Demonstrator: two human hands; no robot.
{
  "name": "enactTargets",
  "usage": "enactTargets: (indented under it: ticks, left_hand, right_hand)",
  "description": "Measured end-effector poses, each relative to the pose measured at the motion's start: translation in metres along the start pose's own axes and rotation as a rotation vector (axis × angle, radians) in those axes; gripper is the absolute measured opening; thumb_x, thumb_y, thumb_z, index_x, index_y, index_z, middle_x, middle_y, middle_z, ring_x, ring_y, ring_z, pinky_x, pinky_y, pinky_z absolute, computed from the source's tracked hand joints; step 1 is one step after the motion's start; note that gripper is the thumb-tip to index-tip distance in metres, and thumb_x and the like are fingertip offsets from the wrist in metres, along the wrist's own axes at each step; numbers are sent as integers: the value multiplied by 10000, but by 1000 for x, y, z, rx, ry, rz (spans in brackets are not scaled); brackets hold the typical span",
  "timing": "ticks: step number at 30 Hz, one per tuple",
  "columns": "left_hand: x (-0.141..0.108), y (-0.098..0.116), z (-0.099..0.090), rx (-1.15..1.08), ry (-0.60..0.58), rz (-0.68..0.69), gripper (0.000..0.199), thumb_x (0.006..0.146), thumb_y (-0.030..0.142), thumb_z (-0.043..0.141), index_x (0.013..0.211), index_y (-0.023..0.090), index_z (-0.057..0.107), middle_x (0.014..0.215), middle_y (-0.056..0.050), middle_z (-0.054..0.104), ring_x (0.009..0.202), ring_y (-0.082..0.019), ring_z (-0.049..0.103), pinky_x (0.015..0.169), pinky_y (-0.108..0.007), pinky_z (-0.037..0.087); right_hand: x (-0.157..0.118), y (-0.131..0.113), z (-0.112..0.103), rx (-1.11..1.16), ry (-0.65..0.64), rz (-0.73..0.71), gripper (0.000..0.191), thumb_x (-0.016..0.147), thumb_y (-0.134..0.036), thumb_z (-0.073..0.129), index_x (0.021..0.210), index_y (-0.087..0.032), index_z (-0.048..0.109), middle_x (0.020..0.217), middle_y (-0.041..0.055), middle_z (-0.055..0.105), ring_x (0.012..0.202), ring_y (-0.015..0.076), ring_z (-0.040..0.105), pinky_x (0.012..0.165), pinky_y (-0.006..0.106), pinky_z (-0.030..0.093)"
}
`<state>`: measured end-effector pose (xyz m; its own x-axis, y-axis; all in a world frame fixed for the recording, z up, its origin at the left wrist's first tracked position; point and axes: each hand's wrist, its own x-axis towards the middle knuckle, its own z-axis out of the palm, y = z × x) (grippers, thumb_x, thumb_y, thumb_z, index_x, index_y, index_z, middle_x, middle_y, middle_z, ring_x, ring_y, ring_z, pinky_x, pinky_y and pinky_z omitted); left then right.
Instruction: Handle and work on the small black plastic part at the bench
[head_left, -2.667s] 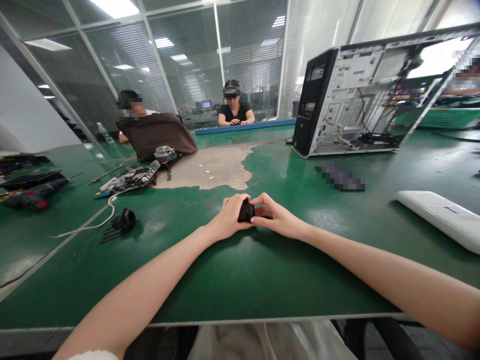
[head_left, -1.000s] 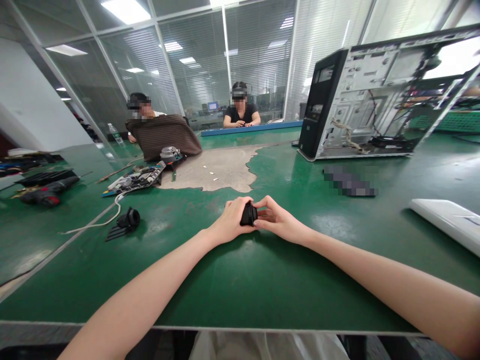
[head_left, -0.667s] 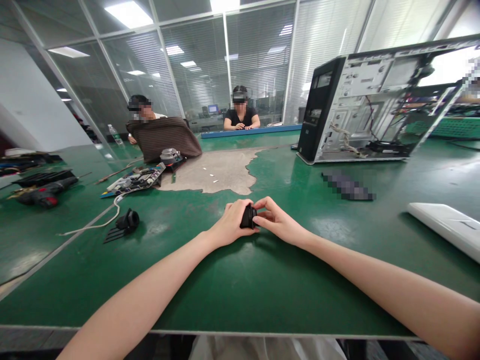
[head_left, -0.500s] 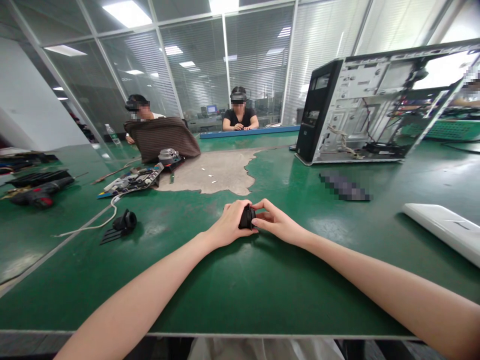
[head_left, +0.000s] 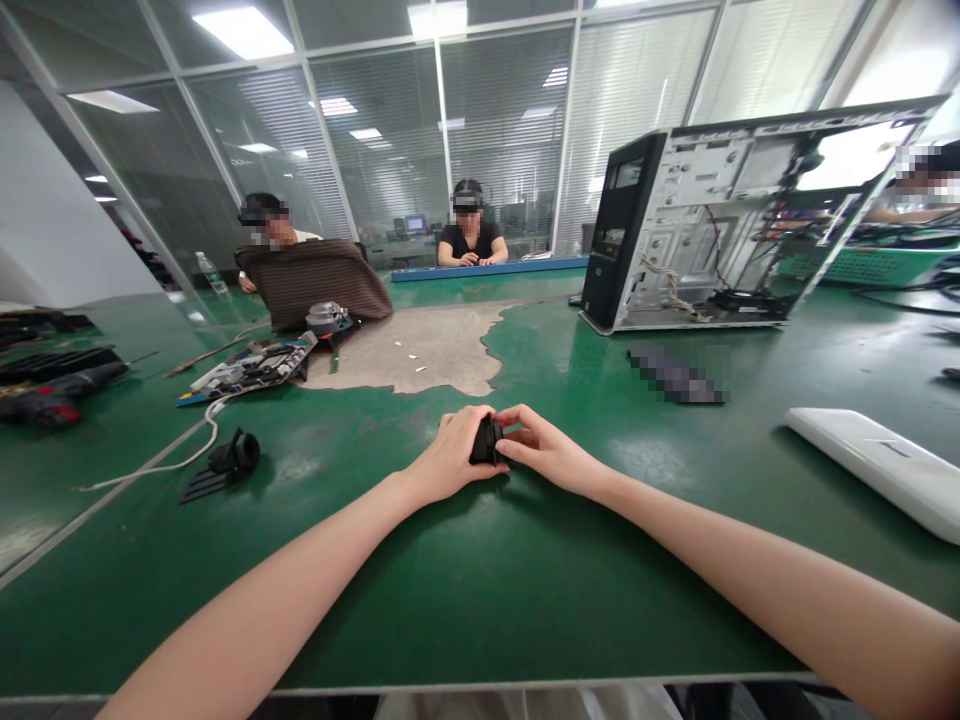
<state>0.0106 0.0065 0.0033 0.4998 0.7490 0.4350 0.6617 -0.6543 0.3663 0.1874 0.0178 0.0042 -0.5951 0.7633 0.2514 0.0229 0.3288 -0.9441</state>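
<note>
left hand (head_left: pixel 442 462): clamped on black part (head_left: pixel 484 441)
right hand (head_left: pixel 559 460): pinching its end; keep light, square
tabletop (head_left: pixel 480 610): part inward of front edge

Open computer case (head_left: pixel 632 240), brown cloth (head_left: pixel 311 280), circuit board (head_left: pixel 255 368), white device (head_left: pixel 877 465), green basket (head_left: pixel 881 265), seated person (head_left: pixel 471 235)

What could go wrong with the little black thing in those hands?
The small black part could slip: the left hand wraps around one side, but the right hand seems to grip only its edge with the fingertips. Also, the white cable lies loose beside the other black part, so an arm might snag it.
</note>
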Motion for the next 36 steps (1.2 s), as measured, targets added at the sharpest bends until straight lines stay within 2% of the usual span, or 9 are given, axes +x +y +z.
enactTargets:
  ticks: [5, 10, 14, 16, 22, 29, 33, 36]
  left_hand:
    - [0, -1, 1, 7, 7, 7, 543, 681, 333, 638, 1113, 213, 332, 1070, -53, 479, 991, -216, 461, 878, -376, 311]
    - [0, -1, 1, 10, 0, 10, 563, 674, 377, 641, 1110, 203, 331, 1049, -56, 483, 981, -217, 468, 870, -376, 315]
    - [1, 0, 0, 0, -2, 6, 554, 675, 396, 637, 1105, 214, 339, 1049, -53, 488, 980, -220, 473, 869, -377, 318]
    - [1, 1, 0, -4, -1, 7, 553, 674, 392, 638, 1105, 215, 340, 1055, -53, 488, 986, -221, 471, 873, -377, 314]
    - [1, 1, 0, -15, -5, -10, 545, 672, 351, 641, 1109, 218, 343, 1061, -53, 487, 984, -230, 470, 873, -383, 316]
    - [1, -1, 1, -11, 16, 6, 565, 657, 384, 653, 1101, 217, 345, 1044, -43, 492, 972, -220, 473, 864, -373, 320]
    - [1, -1, 2, -12, 17, 6, 573, 652, 389, 656, 1103, 221, 346, 1044, -43, 497, 969, -222, 478, 855, -373, 322]
    - [1, 0, 1, -14, 9, -1, 561, 656, 379, 649, 1104, 225, 349, 1044, -45, 501, 974, -227, 481, 856, -378, 318]
  right_hand:
    - [-4, 3, -2, 47, -87, -15, 323, 733, -246, 597, 963, -216, 373, 865, 1, 543, 832, 127, 561, 730, 290, 466]
    - [-2, 2, 0, 21, -21, -43, 198, 788, -307, 525, 911, -205, 410, 862, -2, 533, 794, 114, 558, 717, 275, 462]
    - [0, 0, 0, 9, 14, -32, 220, 777, -305, 538, 933, -203, 422, 951, 14, 503, 823, 116, 557, 744, 283, 467]
    - [0, 0, -1, 14, -3, -8, 230, 780, -301, 533, 953, -201, 420, 971, 24, 505, 831, 118, 559, 751, 291, 468]
    - [-2, 3, -4, 62, -105, -14, 330, 724, -260, 610, 947, -216, 372, 859, -3, 549, 822, 126, 568, 720, 292, 478]
    - [0, 1, -1, -1, -8, -58, 187, 792, -317, 518, 903, -207, 415, 909, 3, 506, 819, 116, 552, 744, 290, 473]
    - [1, 1, -1, 6, 2, -42, 240, 788, -305, 523, 981, -207, 419, 964, 22, 492, 848, 125, 547, 778, 310, 472]
    - [0, 2, -3, 22, -39, -29, 263, 772, -295, 544, 984, -204, 418, 966, 24, 501, 850, 129, 549, 761, 310, 479]
